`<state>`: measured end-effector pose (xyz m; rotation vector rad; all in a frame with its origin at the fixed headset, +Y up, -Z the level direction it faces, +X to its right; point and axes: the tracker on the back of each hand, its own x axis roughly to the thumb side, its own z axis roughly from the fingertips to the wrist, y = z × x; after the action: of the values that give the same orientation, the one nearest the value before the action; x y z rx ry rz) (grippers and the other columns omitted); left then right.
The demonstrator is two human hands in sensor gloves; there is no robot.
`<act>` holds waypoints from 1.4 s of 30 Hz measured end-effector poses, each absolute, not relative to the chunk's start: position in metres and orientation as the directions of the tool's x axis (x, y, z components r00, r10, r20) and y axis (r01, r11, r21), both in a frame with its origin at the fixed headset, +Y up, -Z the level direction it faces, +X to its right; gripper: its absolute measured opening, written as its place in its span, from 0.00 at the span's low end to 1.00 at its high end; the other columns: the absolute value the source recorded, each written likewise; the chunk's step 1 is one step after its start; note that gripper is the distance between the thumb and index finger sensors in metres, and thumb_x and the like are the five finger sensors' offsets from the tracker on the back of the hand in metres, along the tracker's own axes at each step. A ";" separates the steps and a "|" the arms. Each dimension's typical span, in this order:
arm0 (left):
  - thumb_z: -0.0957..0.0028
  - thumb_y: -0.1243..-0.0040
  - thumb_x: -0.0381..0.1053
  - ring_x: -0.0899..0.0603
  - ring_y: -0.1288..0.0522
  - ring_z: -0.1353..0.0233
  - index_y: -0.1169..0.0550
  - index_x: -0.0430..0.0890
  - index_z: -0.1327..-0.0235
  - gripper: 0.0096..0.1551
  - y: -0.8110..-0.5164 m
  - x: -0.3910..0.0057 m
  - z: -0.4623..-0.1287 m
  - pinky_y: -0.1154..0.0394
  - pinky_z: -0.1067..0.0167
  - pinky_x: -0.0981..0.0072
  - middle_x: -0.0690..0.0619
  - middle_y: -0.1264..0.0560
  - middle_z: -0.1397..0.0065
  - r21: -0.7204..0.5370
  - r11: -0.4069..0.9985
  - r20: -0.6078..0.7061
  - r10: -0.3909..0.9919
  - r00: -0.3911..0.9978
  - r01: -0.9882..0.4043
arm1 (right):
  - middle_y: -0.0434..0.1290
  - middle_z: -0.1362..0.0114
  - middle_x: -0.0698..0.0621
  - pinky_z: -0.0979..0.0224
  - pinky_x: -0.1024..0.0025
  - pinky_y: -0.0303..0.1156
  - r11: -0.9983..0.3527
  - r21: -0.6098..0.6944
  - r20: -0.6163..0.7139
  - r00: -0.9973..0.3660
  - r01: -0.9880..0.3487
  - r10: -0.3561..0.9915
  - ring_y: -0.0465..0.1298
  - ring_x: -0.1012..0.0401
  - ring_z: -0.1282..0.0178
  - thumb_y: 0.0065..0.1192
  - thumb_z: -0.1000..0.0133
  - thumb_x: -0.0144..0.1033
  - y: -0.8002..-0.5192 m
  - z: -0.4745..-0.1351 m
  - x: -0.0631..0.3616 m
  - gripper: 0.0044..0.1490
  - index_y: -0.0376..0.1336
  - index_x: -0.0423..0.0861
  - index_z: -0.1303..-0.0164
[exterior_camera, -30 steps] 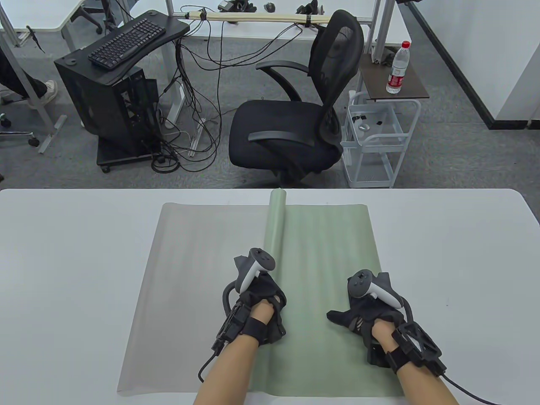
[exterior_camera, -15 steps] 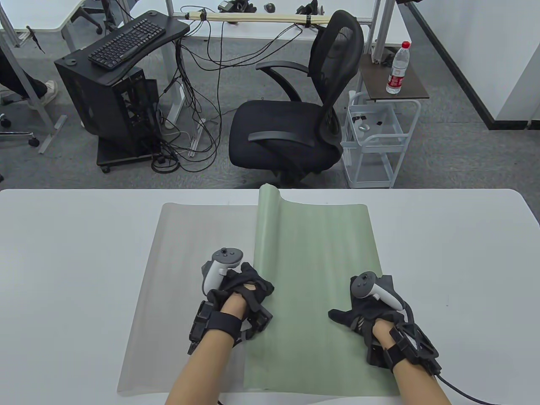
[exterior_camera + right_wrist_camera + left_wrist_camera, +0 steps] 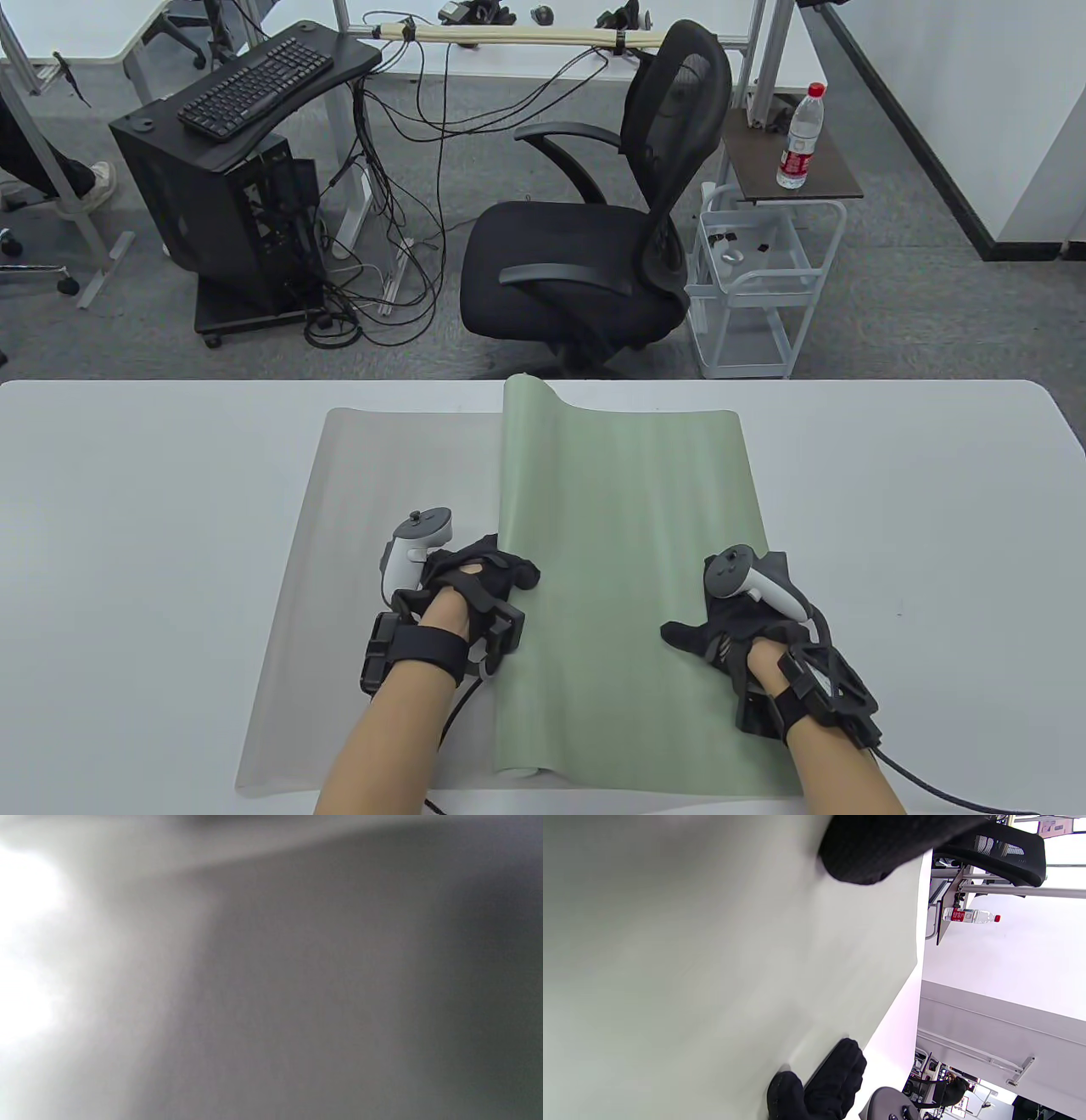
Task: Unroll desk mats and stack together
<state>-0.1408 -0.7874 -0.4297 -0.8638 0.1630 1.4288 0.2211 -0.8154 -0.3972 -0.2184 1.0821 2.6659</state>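
A grey desk mat (image 3: 373,526) lies flat on the white table (image 3: 127,509). A pale green mat (image 3: 628,526) lies on top of it, unrolled over its right part, with its left edge still curled up. My left hand (image 3: 484,577) holds that curled left edge near the front. My right hand (image 3: 730,620) rests flat, fingers spread, on the green mat's right side. The left wrist view shows the green mat (image 3: 712,963) close up, with my right hand's fingers (image 3: 835,1082) at its far edge. The right wrist view is a grey blur.
Beyond the table's far edge stand a black office chair (image 3: 594,246), a white wire trolley (image 3: 755,280) and a side shelf with a water bottle (image 3: 800,137). A black keyboard stand (image 3: 229,170) is at the far left.
My left hand has moved left and drawn the green mat's rolled part with it, so the roll has opened out and the green mat covers more of the grey one. My right hand has stayed put.
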 end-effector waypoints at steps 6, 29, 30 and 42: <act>0.51 0.30 0.48 0.43 0.18 0.41 0.50 0.42 0.31 0.48 -0.795 -0.164 -0.431 0.18 0.43 0.53 0.47 0.33 0.30 -0.365 -0.072 -0.615 0.767 0.182 -0.928 | 0.02 0.35 0.57 0.36 0.42 0.11 -0.687 0.665 -0.236 -0.955 -0.293 0.178 0.05 0.51 0.35 0.41 0.61 0.80 -0.815 -0.397 0.221 0.66 0.08 0.63 0.44; 0.52 0.26 0.51 0.47 0.16 0.45 0.45 0.47 0.34 0.46 -0.803 -0.192 -0.439 0.15 0.47 0.58 0.53 0.30 0.34 -0.337 -0.139 -0.629 0.769 0.113 -0.931 | 0.02 0.36 0.57 0.37 0.42 0.10 -0.682 0.669 -0.238 -0.954 -0.297 0.182 0.04 0.51 0.36 0.41 0.61 0.80 -0.816 -0.398 0.221 0.66 0.08 0.63 0.45; 0.53 0.25 0.53 0.49 0.15 0.46 0.42 0.50 0.36 0.43 -0.803 -0.193 -0.440 0.14 0.48 0.60 0.55 0.29 0.36 -0.340 -0.130 -0.629 0.768 0.122 -0.931 | 0.02 0.36 0.57 0.37 0.42 0.10 -0.681 0.669 -0.239 -0.954 -0.297 0.181 0.04 0.51 0.36 0.41 0.61 0.80 -0.816 -0.398 0.221 0.66 0.08 0.63 0.45; 0.51 0.34 0.44 0.43 0.15 0.42 0.52 0.44 0.31 0.47 -0.801 -0.202 -0.442 0.16 0.45 0.53 0.50 0.29 0.31 -0.343 -0.162 -0.610 0.788 0.088 -0.925 | 0.01 0.36 0.57 0.37 0.42 0.10 -0.677 0.673 -0.241 -0.954 -0.298 0.180 0.04 0.51 0.36 0.41 0.61 0.80 -0.817 -0.399 0.221 0.66 0.07 0.63 0.45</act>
<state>-0.2022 -0.8011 -0.4423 -0.8347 0.2141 1.5250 0.2209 -0.8167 -0.3986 -0.2251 1.1031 2.6496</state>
